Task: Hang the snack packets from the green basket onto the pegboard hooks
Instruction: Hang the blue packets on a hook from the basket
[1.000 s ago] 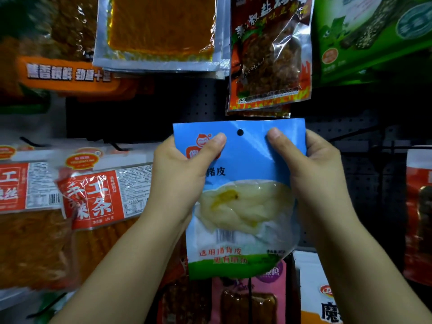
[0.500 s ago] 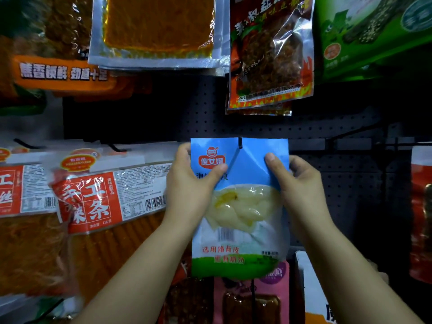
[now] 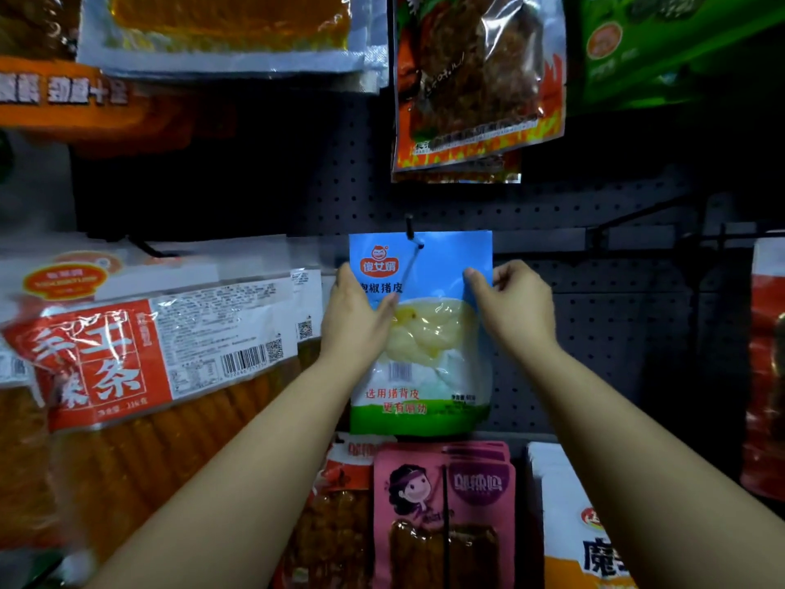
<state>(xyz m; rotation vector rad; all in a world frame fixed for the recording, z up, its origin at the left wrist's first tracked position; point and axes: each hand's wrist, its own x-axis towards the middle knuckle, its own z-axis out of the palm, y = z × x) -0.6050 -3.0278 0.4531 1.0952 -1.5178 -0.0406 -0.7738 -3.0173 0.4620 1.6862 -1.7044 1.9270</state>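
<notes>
A blue snack packet [image 3: 429, 265] with pale yellow contents and a green bottom band hangs upright against the dark pegboard [image 3: 340, 193]. A thin black hook [image 3: 410, 231] passes through the hole near its top edge. My left hand [image 3: 354, 323] grips the packet's left side, thumb on the front. My right hand [image 3: 516, 310] pinches its right edge. The green basket is not in view.
Red-and-white packets [image 3: 140, 359] hang close on the left. A pink packet [image 3: 444, 503] and a white one [image 3: 582, 533] hang just below. A flame-printed packet [image 3: 475, 82] and a green one [image 3: 662, 48] hang above. A red packet [image 3: 766, 359] sits at the right edge.
Both hands carried the blue packet away from me to the pegboard. The hook now goes through its hole, and the packet sits further back on the hook than half a second ago.
</notes>
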